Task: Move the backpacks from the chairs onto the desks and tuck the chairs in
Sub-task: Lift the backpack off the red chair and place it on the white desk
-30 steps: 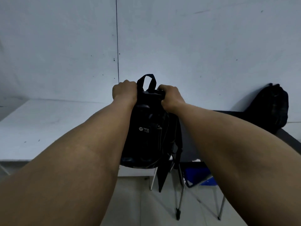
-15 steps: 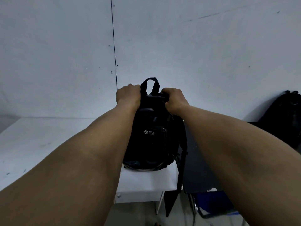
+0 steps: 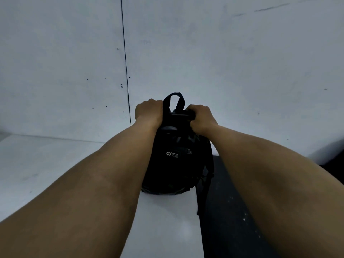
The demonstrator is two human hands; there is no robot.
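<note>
A black backpack (image 3: pixel 176 164) with a small white logo stands upright on the white desk (image 3: pixel 46 170), near the desk's right edge and close to the wall. My left hand (image 3: pixel 149 112) grips its top on the left side. My right hand (image 3: pixel 200 116) grips its top on the right side. The carry loop sticks up between my two hands. One strap hangs down over the desk's right edge. No chair is in view.
A dark desk (image 3: pixel 229 211) adjoins the white one on the right. A dark shape at the far right edge (image 3: pixel 333 157), against the wall, is mostly cut off. A pale wall with a vertical seam rises behind both desks.
The backpack has gone from hanging in front of the desk edge to resting on the white desk, farther in toward the wall. My view has moved closer, and the blue chair has dropped out of sight.
</note>
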